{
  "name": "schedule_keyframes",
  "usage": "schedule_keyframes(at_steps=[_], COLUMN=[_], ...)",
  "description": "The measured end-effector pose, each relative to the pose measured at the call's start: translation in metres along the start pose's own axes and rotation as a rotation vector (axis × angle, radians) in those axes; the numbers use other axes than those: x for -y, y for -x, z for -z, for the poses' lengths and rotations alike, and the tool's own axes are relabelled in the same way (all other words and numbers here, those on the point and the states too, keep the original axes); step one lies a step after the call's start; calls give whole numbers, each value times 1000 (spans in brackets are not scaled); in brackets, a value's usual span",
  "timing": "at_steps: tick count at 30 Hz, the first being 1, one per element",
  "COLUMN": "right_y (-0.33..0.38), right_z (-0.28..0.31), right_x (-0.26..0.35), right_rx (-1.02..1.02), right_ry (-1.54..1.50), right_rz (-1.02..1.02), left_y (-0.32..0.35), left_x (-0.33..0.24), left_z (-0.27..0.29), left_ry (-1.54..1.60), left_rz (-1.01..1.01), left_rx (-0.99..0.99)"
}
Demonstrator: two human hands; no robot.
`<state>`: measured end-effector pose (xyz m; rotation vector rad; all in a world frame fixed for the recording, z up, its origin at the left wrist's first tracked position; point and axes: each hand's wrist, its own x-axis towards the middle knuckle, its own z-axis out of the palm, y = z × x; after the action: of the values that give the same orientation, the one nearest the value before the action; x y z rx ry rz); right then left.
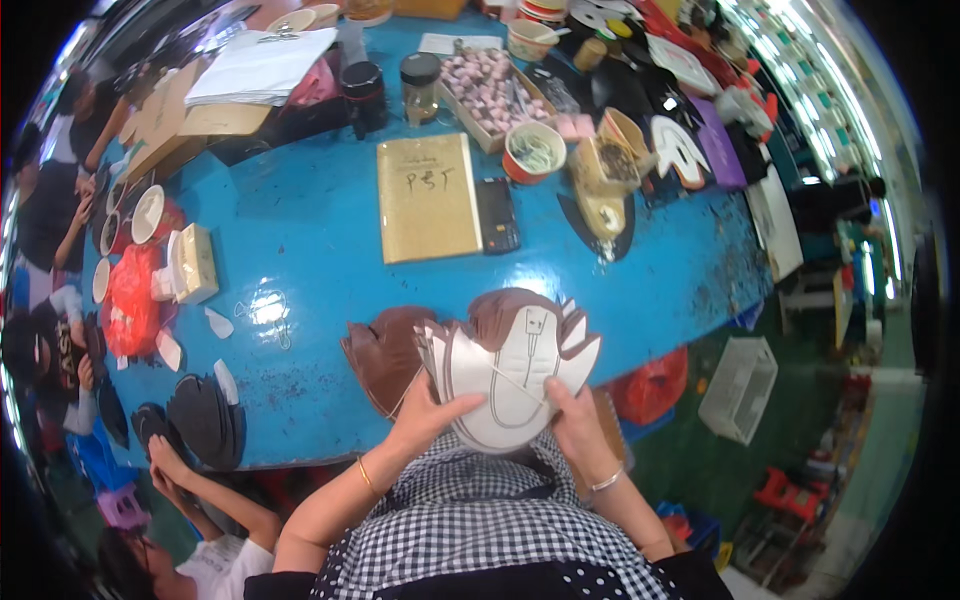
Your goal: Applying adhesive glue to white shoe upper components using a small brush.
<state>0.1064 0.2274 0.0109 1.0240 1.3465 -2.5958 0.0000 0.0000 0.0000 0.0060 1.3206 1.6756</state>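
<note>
Both hands are gripping a stack of flat shield-shaped cut pieces [510, 385], white lining side up, brown edges fanning out, at the near edge of the blue surface [300, 250]; left hand [425, 415] fingers are pressing its left rim, right hand [575, 420] fingers are pinching its lower right. A tan rectangular booklet [428, 197] is lying flat beyond, a dark calculator [497, 215] touching its right side, and a cardboard tray of pinkish pieces [490, 90] is sitting farther back.

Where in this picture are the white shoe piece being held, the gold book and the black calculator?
white shoe piece [510, 385], head view, on its pale middle panel, between the two hands.
gold book [428, 197], head view, centre of its cover.
black calculator [497, 215], head view, on its keypad, beside the book.
</note>
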Motion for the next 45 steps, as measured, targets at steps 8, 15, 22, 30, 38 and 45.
schedule_keyframes(at_steps=[8, 15, 22, 30, 38, 45], right_y=[-84, -140, -168, -170, -159, -161], right_z=[72, 121, 152, 163, 200, 302], right_x=[67, 71, 21, 6, 1, 32], right_rx=[349, 485, 487, 589, 836, 827], right_ry=[346, 516, 562, 810, 1041, 1305], right_rz=[-94, -216, -216, 17, 494, 1231], left_y=[-73, -116, -118, -129, -115, -58], left_x=[26, 89, 183, 193, 207, 267], left_z=[-72, -104, -102, -94, -104, -163], left_ry=[581, 285, 27, 45, 478, 714], left_rz=[-133, -175, -228, -354, -648, -787], left_rx=[-329, -651, -696, -730, -598, -513])
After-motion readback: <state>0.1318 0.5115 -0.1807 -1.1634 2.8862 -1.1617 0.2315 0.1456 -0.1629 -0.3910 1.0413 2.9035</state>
